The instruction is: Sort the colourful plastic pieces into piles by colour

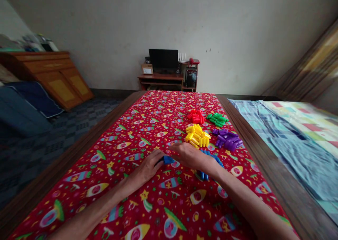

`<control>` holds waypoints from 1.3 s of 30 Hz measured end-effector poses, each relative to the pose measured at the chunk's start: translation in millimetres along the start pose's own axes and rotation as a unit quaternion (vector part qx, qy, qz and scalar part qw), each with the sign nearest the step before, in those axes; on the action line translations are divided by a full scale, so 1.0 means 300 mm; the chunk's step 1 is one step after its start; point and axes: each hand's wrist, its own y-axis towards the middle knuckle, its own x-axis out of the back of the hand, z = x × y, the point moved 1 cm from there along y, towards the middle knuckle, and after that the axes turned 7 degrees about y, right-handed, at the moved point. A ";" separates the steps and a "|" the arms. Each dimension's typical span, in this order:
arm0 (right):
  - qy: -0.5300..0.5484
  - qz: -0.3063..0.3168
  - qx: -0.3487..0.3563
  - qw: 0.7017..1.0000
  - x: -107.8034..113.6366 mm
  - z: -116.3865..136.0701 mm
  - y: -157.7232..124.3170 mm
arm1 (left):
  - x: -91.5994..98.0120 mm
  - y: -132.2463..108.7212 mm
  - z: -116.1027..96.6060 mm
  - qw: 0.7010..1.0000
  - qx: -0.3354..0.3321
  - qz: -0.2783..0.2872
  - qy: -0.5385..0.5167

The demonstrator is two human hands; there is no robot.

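My left hand (153,160) rests low over the red patterned cloth, its fingers curled around a small blue plastic piece (168,159) whose right end sticks out. Just to the right, my right hand (186,154) reaches leftward with its fingers stretched out; their tips are partly hidden. Beneath my right wrist lies a pile of blue pieces (204,175), partly covered by the arm. Beyond that hand are a yellow pile (197,136) and, to the right, a purple pile (228,140). Farther back sit a red pile (196,117) and a green pile (217,119).
The cloth (111,169) covers a long table with dark wooden edges (253,148). A bed (293,145) stands along the right side. Against the far wall is a desk (161,78) with a monitor (163,59). A wooden cabinet (62,78) is at the left.
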 end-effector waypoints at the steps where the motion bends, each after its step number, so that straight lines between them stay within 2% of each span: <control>1: -0.020 0.014 -0.007 1.000 -0.025 0.003 0.006 | -0.005 0.005 -0.002 1.000 0.008 -0.002 -0.002; 4: -0.031 0.039 -0.012 0.999 -0.052 0.011 0.008 | -0.015 0.014 -0.003 0.999 0.035 -0.014 0.000; 8: 0.011 0.044 0.010 0.999 -0.019 0.011 -0.008 | -0.026 0.032 -0.025 0.998 0.062 -0.023 -0.001; 13: -0.033 0.002 -0.062 0.998 0.072 -0.015 -0.038 | -0.051 0.053 -0.091 0.994 0.096 -0.041 -0.016; 16: -0.033 -0.046 -0.096 0.994 0.154 -0.036 -0.090 | -0.076 0.062 -0.143 0.996 0.075 -0.044 -0.032; 19: -0.097 -0.071 -0.121 0.985 0.199 -0.054 -0.181 | -0.119 0.094 -0.200 0.998 0.035 -0.015 -0.055; 24: -0.190 -0.098 -0.141 0.967 0.147 -0.052 -0.343 | -0.214 0.183 -0.272 0.992 -0.046 -0.010 -0.115; 28: -0.210 -0.089 -0.108 0.968 0.099 -0.038 -0.411 | -0.252 0.224 -0.279 0.988 -0.055 -0.011 -0.143; 33: -0.203 -0.089 -0.056 0.973 0.085 -0.040 -0.439 | -0.227 0.234 -0.267 0.985 -0.035 -0.041 -0.163; 36: -0.185 -0.131 -0.043 0.973 0.095 -0.041 -0.457 | -0.193 0.230 -0.275 0.981 -0.018 -0.061 -0.182; 39: -0.173 -0.179 -0.057 0.967 0.125 -0.045 -0.472 | -0.167 0.217 -0.304 0.976 -0.036 -0.036 -0.213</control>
